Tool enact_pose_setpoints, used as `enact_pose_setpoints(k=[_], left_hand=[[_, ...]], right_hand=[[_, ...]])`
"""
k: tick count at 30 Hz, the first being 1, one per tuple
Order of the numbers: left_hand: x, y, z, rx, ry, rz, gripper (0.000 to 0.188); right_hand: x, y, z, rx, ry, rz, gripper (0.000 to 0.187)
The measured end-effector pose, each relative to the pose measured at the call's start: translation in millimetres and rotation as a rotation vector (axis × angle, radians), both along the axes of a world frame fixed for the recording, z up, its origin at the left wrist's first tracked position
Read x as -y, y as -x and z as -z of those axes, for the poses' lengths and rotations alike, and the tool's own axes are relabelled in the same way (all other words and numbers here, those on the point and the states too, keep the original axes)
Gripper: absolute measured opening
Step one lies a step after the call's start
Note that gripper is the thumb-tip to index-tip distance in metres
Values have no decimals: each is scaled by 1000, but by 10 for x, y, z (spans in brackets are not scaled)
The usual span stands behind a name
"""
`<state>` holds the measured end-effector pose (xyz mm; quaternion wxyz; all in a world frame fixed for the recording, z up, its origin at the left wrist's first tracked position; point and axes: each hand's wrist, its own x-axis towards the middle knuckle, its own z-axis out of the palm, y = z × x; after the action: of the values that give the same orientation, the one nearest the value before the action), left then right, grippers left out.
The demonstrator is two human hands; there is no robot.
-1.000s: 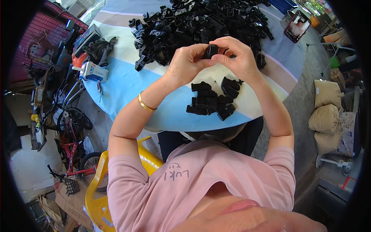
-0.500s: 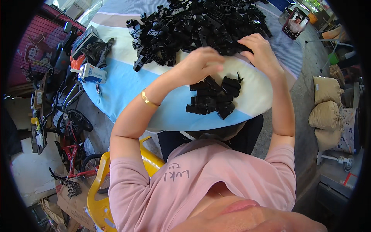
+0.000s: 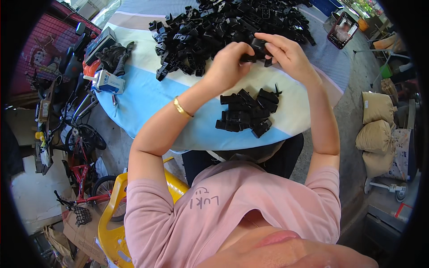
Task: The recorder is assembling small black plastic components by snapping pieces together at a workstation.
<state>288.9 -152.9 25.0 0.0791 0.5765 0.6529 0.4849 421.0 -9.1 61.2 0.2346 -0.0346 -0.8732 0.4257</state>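
— Upper middle of the frame, what's held?
— Left hand (image 3: 230,60) and right hand (image 3: 288,53) fingers both closed on one black plastic part (image 3: 257,48), above the worktop (image 3: 147,96), beside the black heap (image 3: 223,22).

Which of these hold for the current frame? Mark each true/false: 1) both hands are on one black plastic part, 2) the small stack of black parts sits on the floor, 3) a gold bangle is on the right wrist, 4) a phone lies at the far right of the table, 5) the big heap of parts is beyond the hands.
1) True: the left hand and right hand both grip the black plastic part.
2) False: the small stack lies on the table, near the person.
3) False: the gold bangle is on the left wrist.
4) True: the phone lies there.
5) True: the big heap is farther out.
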Motion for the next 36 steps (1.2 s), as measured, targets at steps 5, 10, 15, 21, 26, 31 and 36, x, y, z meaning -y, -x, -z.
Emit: enact_pose_setpoints(k=[5, 10, 15, 21, 26, 31, 36], left_hand=[[144, 195, -150, 470, 51, 36, 29], [140, 236, -179, 592, 40, 130, 29], [154, 241, -166, 519, 42, 146, 29], [183, 148, -245, 506, 172, 98, 33], [209, 179, -219, 761, 120, 163, 37], [203, 199, -228, 919, 123, 202, 38], [200, 166, -199, 846, 108, 221, 37]], right_hand=[[203, 139, -27, 66, 263, 31, 21], [289, 115, -5, 87, 534, -19, 22], [293, 112, 71, 68, 550, -31, 22], [343, 106, 172, -29, 395, 9, 19], [493, 116, 180, -232, -94, 142, 22], [430, 63, 131, 87, 414, 90, 32], [414, -25, 147, 71, 282, 116, 28]])
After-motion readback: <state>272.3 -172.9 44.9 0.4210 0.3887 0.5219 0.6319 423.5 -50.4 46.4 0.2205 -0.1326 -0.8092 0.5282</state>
